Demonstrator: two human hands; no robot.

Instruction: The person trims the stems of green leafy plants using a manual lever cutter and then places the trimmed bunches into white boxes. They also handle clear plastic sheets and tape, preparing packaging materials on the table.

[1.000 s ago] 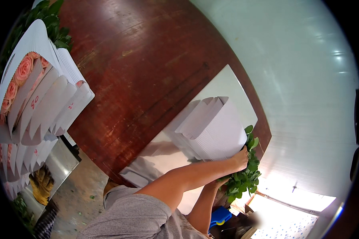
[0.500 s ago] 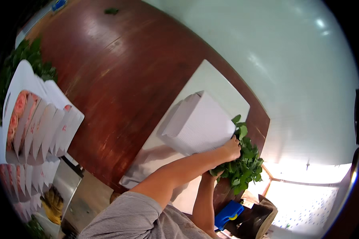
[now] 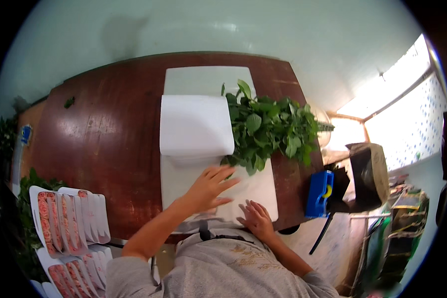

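White wrapping paper [image 3: 256, 191] lies flat along the dark red-brown wooden worktop [image 3: 109, 144], with a folded white paper stack [image 3: 196, 124] resting on its far half and a bunch of green leafy stems [image 3: 270, 126] just beside that stack on the right, the foliage overlapping the sheet and running toward the worktop's right edge. My left hand [image 3: 208, 186] rests on the bare sheet below the stack, fingers [image 3: 223, 174] spread open and reaching toward the lowest leaves, holding nothing; my right hand [image 3: 256, 218] lies flat near the sheet's near edge, palm down, also empty. I judge this as the laying-out stage: paper pinned, greenery not yet gathered. The next move seems to call for closing the left fingers round the stems while the right keeps the sheet from sliding. Open room lies left of the paper, a broad stretch of bare wood. The right is tight: a blue tape dispenser [image 3: 319, 193] and a dark bin [image 3: 365, 174] stand close off that edge. Paper-sleeved pink flower bunches [image 3: 64, 223] stand low left, well apart.
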